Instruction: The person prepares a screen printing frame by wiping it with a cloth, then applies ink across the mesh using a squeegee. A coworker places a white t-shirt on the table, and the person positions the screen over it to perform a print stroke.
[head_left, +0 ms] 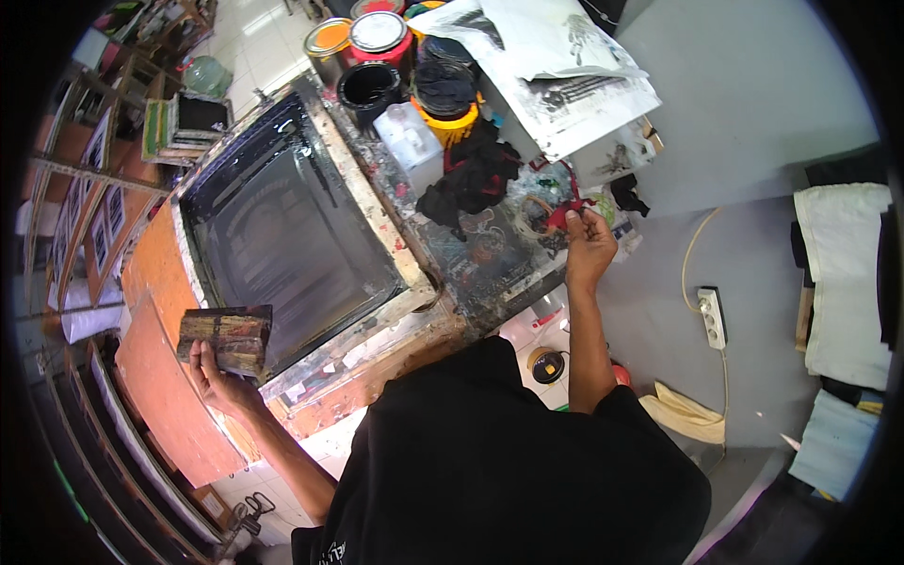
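Note:
My left hand (222, 388) grips an ink-stained wooden squeegee (231, 337) by its lower edge, over the near left corner of a screen-printing frame (384, 218). Dark ink smears cover the frame's mesh (282, 235). On the right, my right hand (590, 250) pinches a red rag (557, 217) above the cluttered bench end. Beside the rag lie a roll of tape (533, 215) and a crumpled black cloth (476, 179).
Ink cans, including a black open one (369, 87) and a red one with a white lid (379, 34), crowd the back. Smudged paper sheets (565, 85) lie at the back right. A power strip (713, 317) hangs on the grey wall; racks (94, 188) stand left.

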Available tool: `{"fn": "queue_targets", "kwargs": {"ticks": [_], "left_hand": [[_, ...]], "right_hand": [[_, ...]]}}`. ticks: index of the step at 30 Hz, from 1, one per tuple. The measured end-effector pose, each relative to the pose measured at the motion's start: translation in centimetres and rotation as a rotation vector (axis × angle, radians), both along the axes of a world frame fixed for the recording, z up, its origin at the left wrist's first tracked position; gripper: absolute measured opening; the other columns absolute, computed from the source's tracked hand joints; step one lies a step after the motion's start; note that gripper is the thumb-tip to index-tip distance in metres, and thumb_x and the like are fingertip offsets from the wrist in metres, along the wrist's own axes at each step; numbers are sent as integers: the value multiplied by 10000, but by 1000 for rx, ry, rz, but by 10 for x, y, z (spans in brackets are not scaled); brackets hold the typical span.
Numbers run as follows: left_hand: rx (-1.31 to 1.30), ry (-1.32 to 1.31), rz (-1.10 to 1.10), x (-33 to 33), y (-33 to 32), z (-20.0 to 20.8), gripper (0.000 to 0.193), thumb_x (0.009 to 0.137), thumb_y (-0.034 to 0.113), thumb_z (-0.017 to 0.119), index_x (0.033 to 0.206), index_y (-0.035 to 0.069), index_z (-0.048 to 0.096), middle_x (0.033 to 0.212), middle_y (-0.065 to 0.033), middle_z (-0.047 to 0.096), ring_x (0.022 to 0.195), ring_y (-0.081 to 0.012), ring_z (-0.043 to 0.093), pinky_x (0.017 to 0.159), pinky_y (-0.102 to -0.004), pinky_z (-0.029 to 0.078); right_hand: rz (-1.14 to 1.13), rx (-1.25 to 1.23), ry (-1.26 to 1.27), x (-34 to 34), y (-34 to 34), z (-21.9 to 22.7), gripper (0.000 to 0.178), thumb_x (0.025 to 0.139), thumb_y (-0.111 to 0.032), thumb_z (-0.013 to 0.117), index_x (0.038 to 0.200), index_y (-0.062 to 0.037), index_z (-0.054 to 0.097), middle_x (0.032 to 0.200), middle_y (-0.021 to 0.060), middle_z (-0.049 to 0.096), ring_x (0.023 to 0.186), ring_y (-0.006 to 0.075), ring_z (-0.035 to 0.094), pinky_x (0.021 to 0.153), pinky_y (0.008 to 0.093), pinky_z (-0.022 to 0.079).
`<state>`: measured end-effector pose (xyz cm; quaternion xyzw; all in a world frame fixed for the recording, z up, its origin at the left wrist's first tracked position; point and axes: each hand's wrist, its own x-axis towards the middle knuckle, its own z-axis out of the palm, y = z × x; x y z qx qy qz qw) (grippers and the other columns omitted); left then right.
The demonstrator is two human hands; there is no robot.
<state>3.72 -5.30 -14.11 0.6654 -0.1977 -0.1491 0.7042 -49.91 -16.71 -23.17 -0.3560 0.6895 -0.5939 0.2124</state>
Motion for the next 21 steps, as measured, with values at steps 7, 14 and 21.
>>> {"fn": "queue_targets", "kwargs": {"ticks": [7, 14, 21], "left_hand": [[105, 44, -73, -19, -26, 18, 493, 943, 434, 680, 1106, -31, 650, 939, -196, 716, 790, -248, 744, 595, -259, 609], [104, 25, -251, -7, -40, 39, 507, 984, 369, 634, 1248, -44, 502, 1005, -285, 703, 919, -338, 742, 789, -365, 619], [277, -112, -383, 24, -78, 54, 566, 928, 237, 727, 1285, -101, 445, 1067, -278, 689, 965, -332, 725, 835, -380, 601]], "right_hand": [[-51, -21, 346, -31, -37, -6, 237, 850, -74, 754, 1037, 56, 685, 921, 116, 706, 739, 193, 647, 676, 305, 518], [122, 75, 698, 2, -45, 12, 287, 873, -81, 688, 1131, 41, 674, 1103, 209, 682, 1011, 380, 653, 896, 418, 503], [522, 45, 529, 99, -54, -13, 359, 892, -50, 650, 1240, 34, 630, 1208, 245, 627, 1109, 425, 608, 947, 460, 489]]}}
